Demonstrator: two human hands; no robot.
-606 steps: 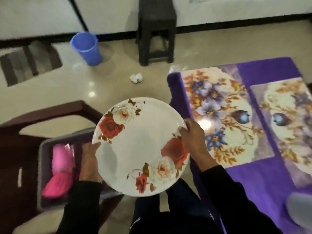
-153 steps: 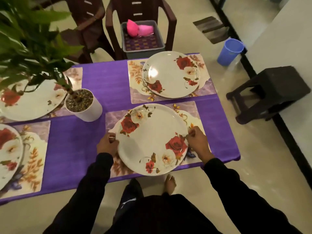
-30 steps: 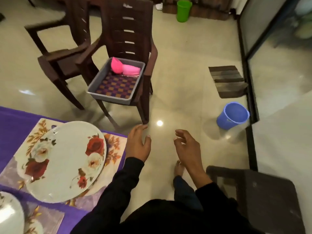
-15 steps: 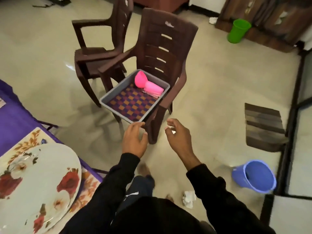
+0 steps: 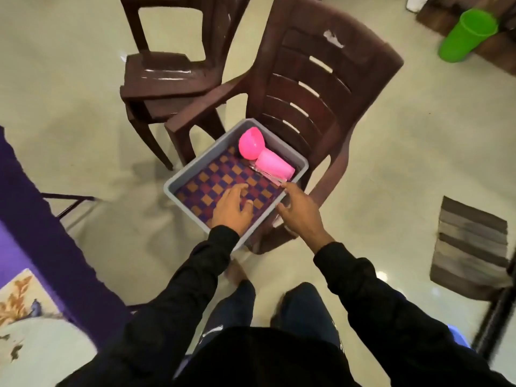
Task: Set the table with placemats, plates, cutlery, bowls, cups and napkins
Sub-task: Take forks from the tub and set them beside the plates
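**Reaching into the bin for the next items**

Head view: A grey bin [image 5: 178,183] sat on the seat of a brown chair [image 5: 315,93] in the middle of the frame, likely parked there as a supply point within reach of the table. Its floor was covered by a checked cloth [image 5: 223,177], probably the napkins or a liner; I could not tell which. At the bin's far corner, against the chair back, lay a pink bowl [image 5: 249,146] tipped on its side and touching a pink cup [image 5: 275,165], also on its side; they appeared stowed loosely rather than stacked. Something thin and metallic, perhaps cutlery [image 5: 265,174], showed just under the cup, too blurred to be sure.

The left hand [image 5: 233,208] was over the cloth inside the bin, fingers spread and relaxed, gripping nothing; whether it touched the cloth was unclear. The right hand [image 5: 298,210] hovered at the bin's right rim, fingers loose and slightly spread, forefinger pointing toward the cup, holding nothing. The pose suggested both hands were on their way to collect cup, bowl or cutlery.

At lower left, the purple table [image 5: 42,247] carried a placemat [image 5: 19,297] with a plate [image 5: 42,356] on it, so that setting lacked its smaller pieces. A second chair [image 5: 167,76] stood at upper left, a green cup [image 5: 466,37] at upper right, a striped mat [image 5: 472,247] at right.
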